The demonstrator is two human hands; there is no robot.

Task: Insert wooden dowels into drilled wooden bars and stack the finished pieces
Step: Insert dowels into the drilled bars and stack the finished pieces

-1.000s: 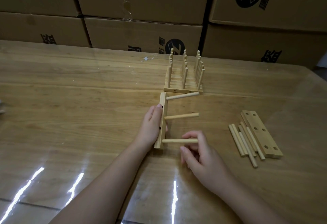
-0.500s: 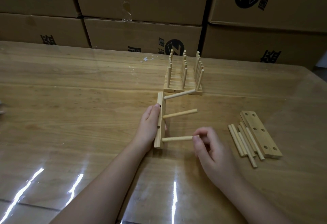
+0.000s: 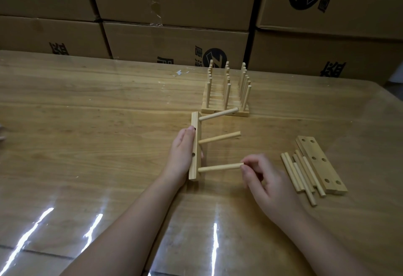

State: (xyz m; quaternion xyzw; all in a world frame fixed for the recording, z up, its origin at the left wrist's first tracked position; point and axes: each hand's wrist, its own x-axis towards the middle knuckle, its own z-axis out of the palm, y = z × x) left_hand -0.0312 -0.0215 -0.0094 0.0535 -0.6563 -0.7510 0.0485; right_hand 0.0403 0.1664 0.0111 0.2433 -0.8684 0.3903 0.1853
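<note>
The left hand (image 3: 182,153) holds the drilled bar (image 3: 194,147) on edge on the counter (image 3: 87,123), long axis near-to-far. The right hand (image 3: 261,175) pinches the nearest dowel (image 3: 220,167) at its right end; seating it likely means pushing left.

Left hand (image 3: 182,153) holds a wooden bar (image 3: 195,145) on edge; right hand (image 3: 265,181) pinches the tip of its nearest dowel (image 3: 220,167)

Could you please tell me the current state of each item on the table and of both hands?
held bar: on edge, three dowels inserted.
nearest dowel: in the bar, free end pinched.
left hand: grips the held bar.
right hand: pinches the nearest dowel's end.
finished stack: dowels upright, untouched.
loose dowels: lying flat, untouched.
spare bar: lying flat, holes empty.
</note>
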